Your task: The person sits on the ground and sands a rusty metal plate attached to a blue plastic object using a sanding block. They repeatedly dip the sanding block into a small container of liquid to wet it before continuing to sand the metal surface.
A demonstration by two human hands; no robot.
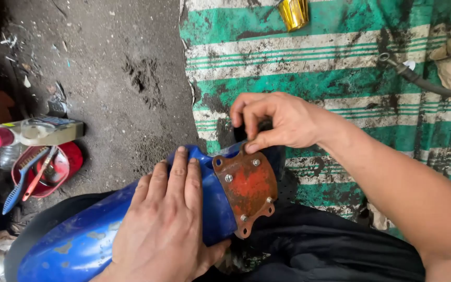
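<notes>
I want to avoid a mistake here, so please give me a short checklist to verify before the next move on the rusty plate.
1. Left hand lies flat on the blue fender, pressing it down: ok.
2. Right hand fingertips pinch the top corner of the rusty plate: ok.
3. Plate lies against the fender end: ok.
4. Bolts show in several plate holes; the lowest hole looks empty: not ok.
5. Bolts tight: cannot tell.
6. Tool in either hand: none visible; the dark part behind the right fingers is unclear: cannot tell.
</notes>
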